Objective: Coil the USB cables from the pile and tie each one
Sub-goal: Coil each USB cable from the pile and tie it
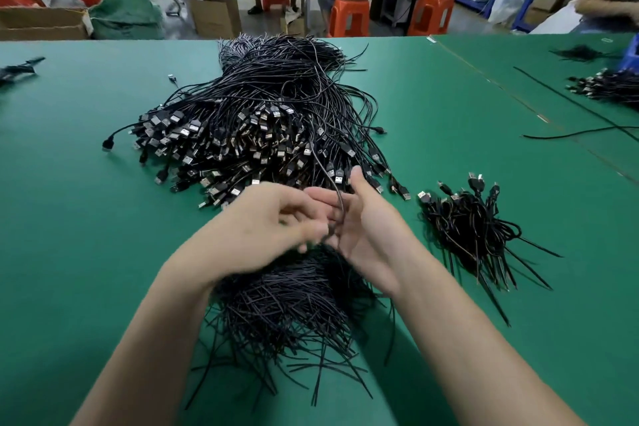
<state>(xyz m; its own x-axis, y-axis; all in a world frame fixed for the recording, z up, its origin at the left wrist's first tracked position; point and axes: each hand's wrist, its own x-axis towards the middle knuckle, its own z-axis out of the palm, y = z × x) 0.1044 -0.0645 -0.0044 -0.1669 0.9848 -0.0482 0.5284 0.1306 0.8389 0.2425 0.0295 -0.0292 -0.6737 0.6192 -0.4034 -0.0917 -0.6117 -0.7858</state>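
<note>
While my two hands meet just in front of the pile (249, 124), a single cable (323, 162) runs down from it, thin, black and smooth-jacketed, falling in one slack curve into the space between my palms. It crosses the fingers of my right hand (359, 228), which are held straight and close together, pointing left, with the thumb lifted clear of them and nothing clamped under it. My left hand (273, 218) has its fingers curled inward, and their tips pinch the cable's lower stretch right beside the right fingers; that spot is smeared by motion, so I cannot tell how many fingers touch it.

Behind my hands, the pile is a broad mound of the same black cord. Its near edge bristles with flat rectangular USB plugs, black shells with dull metal mouths, fanned toward me, while the far side is loose strands looping over one another.

Under my wrists lies a heap of ties (294, 301), short, stiff, straight black strips crossing like a nest of straw. To the right, apart from the pile, sits a smaller cluster of tied bundles (473, 228), coiled loops with plugs sticking up and tie ends jutting out toward me. All of it rests on a matte green table cover (86, 201). Beyond the table stand orange plastic stools (349, 17).
</note>
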